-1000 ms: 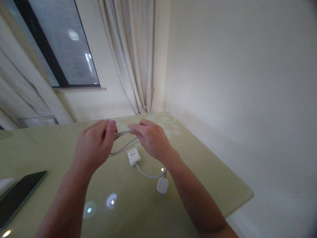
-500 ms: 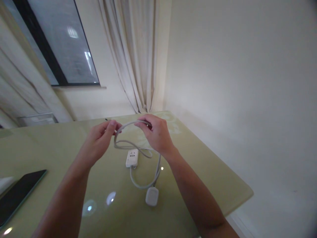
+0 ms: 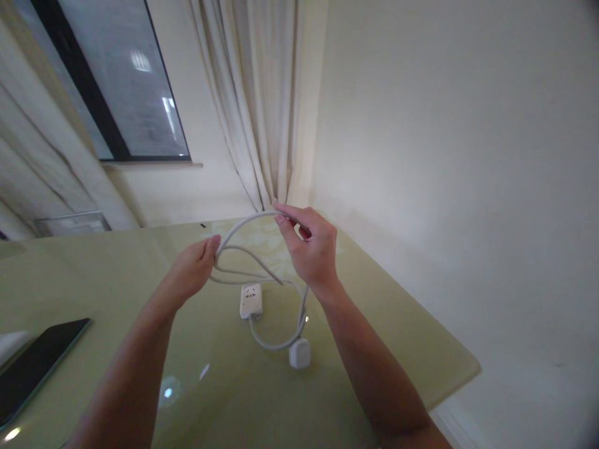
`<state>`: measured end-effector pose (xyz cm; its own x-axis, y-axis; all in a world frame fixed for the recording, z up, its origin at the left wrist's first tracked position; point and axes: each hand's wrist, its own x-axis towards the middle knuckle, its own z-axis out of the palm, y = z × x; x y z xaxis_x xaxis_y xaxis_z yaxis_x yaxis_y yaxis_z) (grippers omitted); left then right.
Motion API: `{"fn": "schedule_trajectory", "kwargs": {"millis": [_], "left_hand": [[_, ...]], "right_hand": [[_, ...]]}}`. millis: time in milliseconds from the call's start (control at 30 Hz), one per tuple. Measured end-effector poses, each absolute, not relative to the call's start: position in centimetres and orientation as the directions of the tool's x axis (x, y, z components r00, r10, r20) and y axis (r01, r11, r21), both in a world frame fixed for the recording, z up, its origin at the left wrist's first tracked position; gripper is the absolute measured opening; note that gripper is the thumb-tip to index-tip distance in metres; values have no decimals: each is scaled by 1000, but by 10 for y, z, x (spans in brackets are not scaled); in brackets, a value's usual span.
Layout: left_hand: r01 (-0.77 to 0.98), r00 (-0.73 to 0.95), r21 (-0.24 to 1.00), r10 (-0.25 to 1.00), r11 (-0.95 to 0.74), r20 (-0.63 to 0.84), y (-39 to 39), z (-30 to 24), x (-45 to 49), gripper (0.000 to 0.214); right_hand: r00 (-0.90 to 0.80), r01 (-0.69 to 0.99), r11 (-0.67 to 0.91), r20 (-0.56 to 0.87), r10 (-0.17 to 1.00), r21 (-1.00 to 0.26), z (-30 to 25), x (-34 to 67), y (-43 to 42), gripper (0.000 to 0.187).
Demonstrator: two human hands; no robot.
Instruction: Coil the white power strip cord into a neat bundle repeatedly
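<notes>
A white cable [image 3: 251,217] hangs in loose loops between my hands, over the table. My left hand [image 3: 195,267] is closed round the loops at their left side. With thumb and fingers pinched, my right hand [image 3: 309,244] grips the upper part of the same cable. Below the loops lies a small white extension socket [image 3: 251,300] at one end of the cable, its outlet face showing. Nearer to me is a white square plug [image 3: 300,353], beside the cable's lower curve. Whatever lies inside my palms is hidden.
A dark tablet-like slab [image 3: 42,365] lies on the glossy greenish table [image 3: 206,399] at the left, with a white object [image 3: 13,344] beside it. A small black item [image 3: 203,225] rests near the back edge. The wall [image 3: 444,174] borders the table's right side.
My right hand has moved up and slightly right, widening the upper loop. My left hand has closed round the loops. The square plug has shifted right and a little farther from me.
</notes>
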<state>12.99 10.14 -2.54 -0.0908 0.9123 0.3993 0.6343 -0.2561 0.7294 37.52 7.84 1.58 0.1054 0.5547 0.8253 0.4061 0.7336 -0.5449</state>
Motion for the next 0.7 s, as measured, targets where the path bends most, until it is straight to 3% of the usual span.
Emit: {"fn": "schedule_trajectory", "kwargs": {"millis": [67,167,233,300,367,500,600,700], "left_hand": [[554,-185,788,884,-267,429,97,-18,133,53],[240,-321,921,871,-306,373,87,-5,139,43],[33,-332,944,887,-330,321,78,3,144,35],[-56,-278,930,900,-363,335,68,12,151,33],[-2,-205,894,875,-448,438,57,17,159,32],[392,-6,675,732,-625,681,47,18,174,33],[570,114,550,722,-610,683,51,12,183,32],[693,119,477,738,-542,665,57,9,185,28]], "right_hand": [[99,414,748,843,529,-519,17,375,76,19],[59,431,755,850,523,-495,16,372,73,18],[7,441,754,841,540,-488,14,368,73,17],[-56,441,748,817,574,-495,12,363,72,13],[-96,426,729,774,626,-536,10,358,73,8],[-95,307,683,693,715,-663,8,353,75,23],[-136,210,685,673,727,-697,8,357,78,27],[-231,191,661,622,748,-725,9,368,84,22]]}}
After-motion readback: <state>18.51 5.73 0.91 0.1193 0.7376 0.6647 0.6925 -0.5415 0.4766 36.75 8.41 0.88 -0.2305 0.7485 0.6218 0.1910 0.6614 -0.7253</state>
